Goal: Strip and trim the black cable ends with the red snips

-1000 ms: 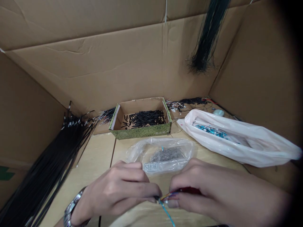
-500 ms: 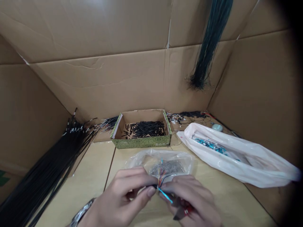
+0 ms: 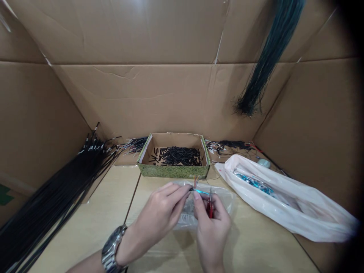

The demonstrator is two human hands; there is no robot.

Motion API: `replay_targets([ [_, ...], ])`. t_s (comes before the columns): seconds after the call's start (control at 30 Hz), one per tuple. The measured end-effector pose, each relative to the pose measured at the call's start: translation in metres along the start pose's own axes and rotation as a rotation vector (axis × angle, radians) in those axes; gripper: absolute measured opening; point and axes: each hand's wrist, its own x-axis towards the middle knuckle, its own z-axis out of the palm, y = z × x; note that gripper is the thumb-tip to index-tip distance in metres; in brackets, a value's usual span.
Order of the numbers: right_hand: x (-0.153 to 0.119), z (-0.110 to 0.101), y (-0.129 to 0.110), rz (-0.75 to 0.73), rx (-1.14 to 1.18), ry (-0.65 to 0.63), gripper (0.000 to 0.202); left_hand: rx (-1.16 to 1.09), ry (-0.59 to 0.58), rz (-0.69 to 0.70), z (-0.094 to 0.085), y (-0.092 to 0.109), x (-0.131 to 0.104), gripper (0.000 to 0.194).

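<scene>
My left hand point(image 3: 167, 203), below a wristwatch's hand side, pinches the end of a black cable point(image 3: 191, 189). Thin coloured wires point(image 3: 195, 182) fan upward from that end, and a bright blue strip point(image 3: 201, 192) points right from it. My right hand point(image 3: 212, 220) has its thumb at the wires and is closed around a small red-handled cutting tool point(image 3: 209, 209), whose blades point up beside the strip's tip. Beneath both hands lies a clear plastic bag point(image 3: 184, 218) on the table.
A green-sided box point(image 3: 170, 171) of short black tubes stands behind the hands. To the right is a white plastic bag point(image 3: 284, 214) with blue scraps. Long black cables point(image 3: 62, 182) lie at left. A dark wire bundle point(image 3: 264, 68) hangs at upper right, before cardboard walls.
Both hands have moved up and away from the body, over the clear bag. The tool in my right hand has turned from pointing down-left to upright. The camera view has shifted slightly.
</scene>
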Motion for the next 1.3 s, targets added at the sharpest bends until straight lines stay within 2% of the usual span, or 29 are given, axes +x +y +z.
replay_targets([
  [0.07, 0.003, -0.012, 0.005, -0.235, -0.142, -0.107, 0.007, 0.025, -0.058, -0.058, -0.005, -0.004, 0.000, 0.025],
  [0.1, 0.006, -0.022, 0.007, -0.389, -0.210, -0.173, 0.009, 0.016, -0.092, -0.082, -0.008, -0.005, 0.000, 0.024],
  [0.17, 0.017, -0.045, 0.007, -0.682, -0.349, -0.322, 0.027, -0.020, -0.167, -0.117, -0.013, -0.006, 0.000, 0.023],
  [0.23, 0.031, -0.064, 0.002, -0.879, -0.530, -0.473, 0.037, -0.031, -0.223, -0.139, -0.016, -0.006, 0.000, 0.023],
  [0.3, 0.044, -0.073, -0.006, -0.990, -0.706, -0.638, 0.036, -0.014, -0.251, -0.149, -0.016, -0.005, -0.001, 0.023],
  [0.37, 0.054, -0.072, -0.015, -1.042, -0.823, -0.768, 0.031, 0.006, -0.267, -0.142, -0.014, -0.003, -0.002, 0.024],
  [0.47, 0.059, -0.064, -0.027, -1.061, -0.898, -0.872, 0.026, 0.024, -0.284, -0.109, -0.010, -0.002, -0.004, 0.023],
  [0.53, 0.060, -0.059, -0.035, -0.958, -0.902, -0.943, 0.023, 0.024, -0.290, -0.083, -0.009, -0.002, -0.006, 0.021],
  [0.57, 0.061, -0.058, -0.038, -0.857, -0.881, -0.974, 0.022, 0.019, -0.289, -0.071, -0.009, -0.002, -0.006, 0.020],
  [0.67, 0.069, -0.057, -0.045, -0.411, -0.707, -1.036, 0.015, 0.000, -0.277, -0.019, -0.011, -0.003, -0.007, 0.020],
  [0.83, 0.083, -0.058, -0.036, 0.422, -0.058, -1.138, 0.026, -0.081, -0.232, 0.153, -0.014, -0.003, -0.008, 0.026],
  [0.9, 0.081, -0.056, -0.028, 0.596, 0.166, -1.096, 0.029, -0.077, -0.156, 0.193, -0.012, -0.003, -0.009, 0.027],
  [0.97, 0.075, -0.050, -0.020, 0.601, 0.287, -1.020, 0.029, -0.065, -0.068, 0.197, -0.009, -0.004, -0.010, 0.027],
  [1.1, 0.063, -0.036, -0.007, 0.493, 0.419, -0.931, 0.030, -0.078, 0.032, 0.164, -0.004, -0.005, -0.010, 0.024],
  [1.2, 0.059, -0.029, -0.001, 0.471, 0.458, -0.892, 0.032, -0.104, 0.053, 0.142, -0.003, -0.004, -0.010, 0.023],
  [1.3, 0.059, -0.028, 0.000, 0.407, 0.372, -0.854, 0.035, -0.117, 0.020, 0.090, -0.002, -0.003, -0.009, 0.022],
])
